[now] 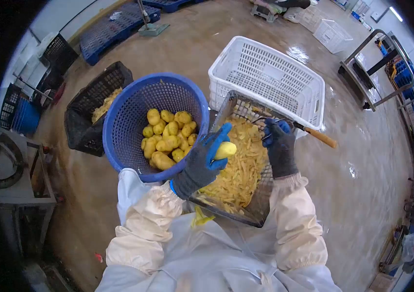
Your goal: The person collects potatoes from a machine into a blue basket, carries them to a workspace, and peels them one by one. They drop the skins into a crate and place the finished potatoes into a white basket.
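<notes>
My left hand (pixel 203 158), in a dark glove with blue fingertips, is closed round a peeled pale-yellow potato (pixel 225 150). Under it stands a dark crate (pixel 258 216) holding a heap of peelings (pixel 240 175). My right hand (pixel 280 146), gloved alike, has its fingers curled above the crate's right side; a thin dark tool (pixel 258 119) shows at its fingertips. A knife with a wooden handle (pixel 321 136) lies near the crate's back right edge, beside my right hand. To the left, a blue round basket (pixel 114 117) holds several yellow potatoes (pixel 168 136).
A white crate (pixel 270 73) stands behind the peelings crate. Left of the blue basket is a black crate (pixel 83 109) with peelings. Blue pallets (pixel 112 31) lie at the back left, a metal cart (pixel 382 73) stands at the right, and a metal stand (pixel 17 170) at the far left.
</notes>
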A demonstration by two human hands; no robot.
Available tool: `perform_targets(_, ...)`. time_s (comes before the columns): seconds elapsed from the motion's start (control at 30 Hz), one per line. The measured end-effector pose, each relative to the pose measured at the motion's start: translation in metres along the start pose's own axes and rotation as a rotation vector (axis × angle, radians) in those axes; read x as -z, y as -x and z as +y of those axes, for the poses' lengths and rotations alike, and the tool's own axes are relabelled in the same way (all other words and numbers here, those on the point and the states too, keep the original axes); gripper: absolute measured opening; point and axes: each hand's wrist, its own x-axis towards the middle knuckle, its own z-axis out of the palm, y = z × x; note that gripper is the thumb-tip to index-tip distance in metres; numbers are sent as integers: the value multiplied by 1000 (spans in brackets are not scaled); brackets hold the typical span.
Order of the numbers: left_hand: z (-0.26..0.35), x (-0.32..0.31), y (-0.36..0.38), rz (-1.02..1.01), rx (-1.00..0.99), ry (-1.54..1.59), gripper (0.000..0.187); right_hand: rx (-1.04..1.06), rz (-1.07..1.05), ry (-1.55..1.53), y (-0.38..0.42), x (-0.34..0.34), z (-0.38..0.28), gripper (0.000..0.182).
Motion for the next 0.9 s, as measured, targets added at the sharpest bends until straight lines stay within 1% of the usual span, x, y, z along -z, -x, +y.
perform_targets(0.03,-2,0,-2,2,-8,-2,73,-30,-9,-61,7,-3,-3,18)
perform_targets(0.07,-6,-1,-2,18,-17,-38,73,-77,-84,0,22,-21,-9,16)
perform_targets(0.13,-9,-3,-1,21,-18,-77,74,-286,-232,122,45,-47,-16,19)
perform_targets(0.17,-8,-2,0,27,-36,-77,72,-145,-215,111,35,-33,-5,15)
perform_targets(0.2,-6,-3,0,43,-56,-74,70,-105,-64,95,20,-17,1,15)
perform_targets(0.23,-8,-4,2,45,-57,-74,70,-70,-26,44,3,5,8,14)
perform_targets(0.27,-9,-4,4,3,71,114,64,-31,13,-10,-3,6,-2,14)
perform_targets(0.3,-11,-3,4,-35,198,302,58,-10,-4,47,0,5,-8,15)
perform_targets(0.33,-12,-2,2,-29,195,301,58,-6,-10,47,6,0,-10,15)
perform_targets(0.4,-11,3,2,3,506,1223,48,-136,-170,-131,27,-19,-13,16)
perform_targets(0.43,-13,3,4,7,510,1221,48,-150,-209,-46,35,-27,-12,17)
perform_targets(0.47,-19,0,6,22,583,1360,47,-158,-296,14,44,-32,-5,17)
perform_targets(0.53,-41,-12,10,52,723,1639,46,0,-496,184,63,-47,7,17)
perform_targets(0.57,-66,-33,22,93,330,816,44,1,-496,184,58,-46,7,17)
perform_targets(0.6,-50,-23,17,91,331,818,44,-33,-402,164,49,-41,6,16)
perform_targets(0.63,-34,-11,14,-37,465,1172,44,-68,-308,146,39,-35,4,16)
perform_targets(0.67,-17,-1,10,-174,595,1523,44,-48,-134,69,23,-26,2,16)
perform_targets(0.73,-11,-1,9,-187,582,1461,45,33,-11,25,1,-2,2,14)
perform_targets(0.77,-15,-4,9,-100,620,1464,46,35,-10,25,6,-8,1,14)
perform_targets(0.8,-14,-5,8,-4,655,1468,47,-13,-70,15,17,-21,-4,15)
perform_targets(0.83,-11,-6,7,3,650,1470,47,-63,-133,5,28,-33,-8,16)
perform_targets(0.87,-1,-4,5,8,436,1101,46,-95,-310,101,40,-42,-14,15)
perform_targets(0.9,4,-3,4,5,228,728,46,-107,-272,95,37,-41,-8,15)
